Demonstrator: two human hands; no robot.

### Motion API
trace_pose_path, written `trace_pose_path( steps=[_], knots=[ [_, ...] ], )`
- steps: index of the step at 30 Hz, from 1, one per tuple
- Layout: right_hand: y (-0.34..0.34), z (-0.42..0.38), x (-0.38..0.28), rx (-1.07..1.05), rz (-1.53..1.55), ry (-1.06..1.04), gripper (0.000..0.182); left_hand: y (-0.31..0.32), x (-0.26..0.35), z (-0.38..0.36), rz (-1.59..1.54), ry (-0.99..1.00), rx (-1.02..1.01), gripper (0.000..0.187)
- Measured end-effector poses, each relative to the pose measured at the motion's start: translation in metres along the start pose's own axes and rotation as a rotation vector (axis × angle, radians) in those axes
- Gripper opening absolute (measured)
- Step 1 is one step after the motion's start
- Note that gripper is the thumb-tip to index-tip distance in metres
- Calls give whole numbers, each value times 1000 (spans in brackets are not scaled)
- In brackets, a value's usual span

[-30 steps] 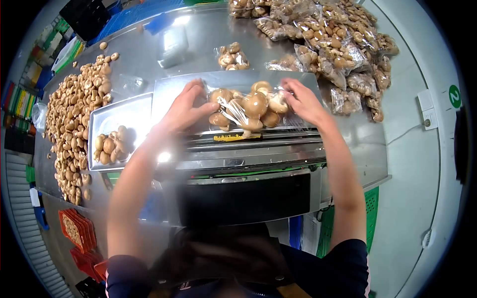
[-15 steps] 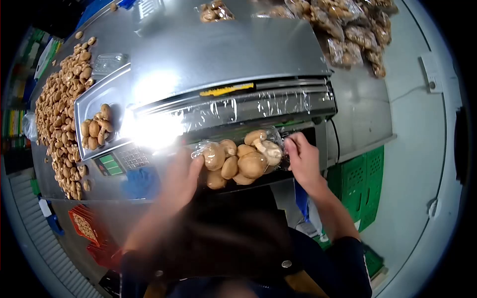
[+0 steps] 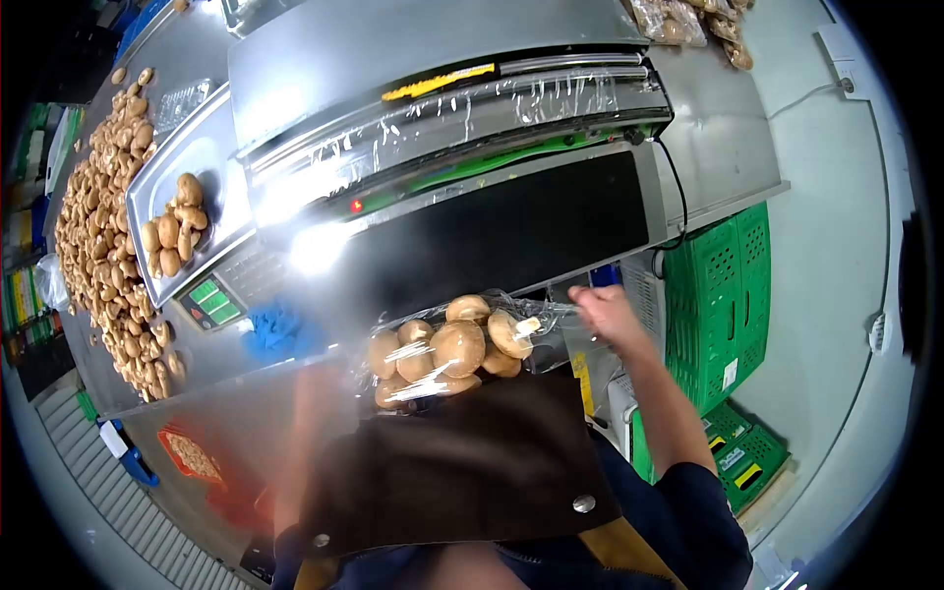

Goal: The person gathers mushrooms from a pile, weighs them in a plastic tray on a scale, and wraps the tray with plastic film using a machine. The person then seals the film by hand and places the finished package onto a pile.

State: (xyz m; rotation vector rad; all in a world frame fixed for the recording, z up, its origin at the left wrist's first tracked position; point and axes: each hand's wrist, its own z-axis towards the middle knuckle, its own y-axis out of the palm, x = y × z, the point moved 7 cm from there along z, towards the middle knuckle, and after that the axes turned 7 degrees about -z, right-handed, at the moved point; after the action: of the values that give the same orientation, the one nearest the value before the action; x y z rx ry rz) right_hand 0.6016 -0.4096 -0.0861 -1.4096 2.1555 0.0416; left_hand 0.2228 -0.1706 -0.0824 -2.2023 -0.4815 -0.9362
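Note:
A clear film-wrapped pack of brown mushrooms (image 3: 457, 349) is held before my dark apron, just off the front edge of the wrapping machine (image 3: 511, 221). My right hand (image 3: 608, 317) is closed on a twisted end of the plastic film, which stretches out from the pack's right side. To the pack's left is my left hand (image 3: 323, 388), smeared by motion, so its fingers cannot be made out. Through the film, several caps and one pale stem show.
At left, a metal weighing tray (image 3: 211, 157) holds several mushrooms beside a large loose mushroom pile (image 3: 108, 226). A crumpled blue item (image 3: 277, 329) lies near the scale display (image 3: 211, 302). Green crates (image 3: 718, 305) stand at right; wrapped packs (image 3: 674, 22) lie at back right.
The pack has come off the machine's dark plate toward my body. My right hand has moved slightly down and right, drawing out the film; my left hand has moved down and left.

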Motion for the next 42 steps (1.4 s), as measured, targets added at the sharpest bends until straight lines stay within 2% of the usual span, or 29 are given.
trace_pose_path(
  steps=[2, 4, 5, 9, 12, 14, 15, 16, 18, 19, 20, 22, 24, 25, 26, 28, 29, 33, 35, 37, 39, 40, 42],
  knots=[
    [37, 34, 40, 111, -252, -226, 34, 18, 3, -12, -87, -5, -77, 41],
    [104, 40, 33, 49, -319, -688, 24, 30, 26, -16, -184, 81, -111, 38],
    [132, 39, 25, -57, -282, -768, 20, 30, 45, -14, -230, 169, -115, 36],
    [191, -36, -56, -663, 256, -740, 8, 21, 114, -16, -420, 607, -95, 29],
    [200, -109, -91, -975, 314, -538, 16, 19, 151, -24, -534, 851, -91, 24],
    [205, -132, -112, -1027, -33, -877, 21, 24, 166, -28, -576, 925, -88, 21],
    [206, -140, -115, -1057, -19, -924, 19, 28, 169, -35, -577, 899, -19, 20],
    [202, -141, -112, -1070, -362, -890, 22, 34, 175, -33, -580, 985, -106, 31],
    [203, -122, -84, -938, -536, -861, 30, 46, 188, -33, -598, 1027, -247, 31],
    [183, -102, -74, -855, -380, -922, 31, 53, 194, -33, -610, 1027, -317, 31],
    [162, -82, -63, -770, -235, -991, 32, 57, 198, -36, -625, 1014, -381, 31],
    [145, -65, -83, -748, -774, -755, 39, 68, 204, -40, -660, 952, -522, 32],
    [83, -94, -127, -662, -483, -710, 38, 79, 205, -44, -703, 838, -637, 32],
    [70, -107, -129, -769, -330, -744, 38, 84, 204, -42, -722, 767, -690, 32],
    [71, -127, -131, -890, -324, -841, 38, 90, 203, -41, -750, 682, -723, 33],
    [84, -136, -120, -904, -562, -698, 39, 103, 198, -35, -835, 501, -747, 33],
    [90, -118, -109, -853, -427, -575, 38, 108, 195, -28, -887, 392, -737, 34],
    [61, -69, -115, -610, -115, -492, 37, 119, 177, -9, -1112, 10, -590, 36],
    [-5, -55, -139, -283, -2, -606, 36, 106, 164, 2, -1169, -105, -494, 37],
    [-88, -35, -168, 41, 341, -580, 39, 87, 145, 13, -1161, -97, -403, 40],
    [-153, -38, -224, 265, 913, -805, 45, 63, 133, 22, -1167, -87, -303, 37],
    [-211, -9, -230, 258, 758, -1034, 49, 55, 122, 28, -1165, -71, -254, 35],
    [-203, -25, -286, -8, 812, -1175, 50, 38, 100, 41, -1067, -88, -131, 32]
  ],
)
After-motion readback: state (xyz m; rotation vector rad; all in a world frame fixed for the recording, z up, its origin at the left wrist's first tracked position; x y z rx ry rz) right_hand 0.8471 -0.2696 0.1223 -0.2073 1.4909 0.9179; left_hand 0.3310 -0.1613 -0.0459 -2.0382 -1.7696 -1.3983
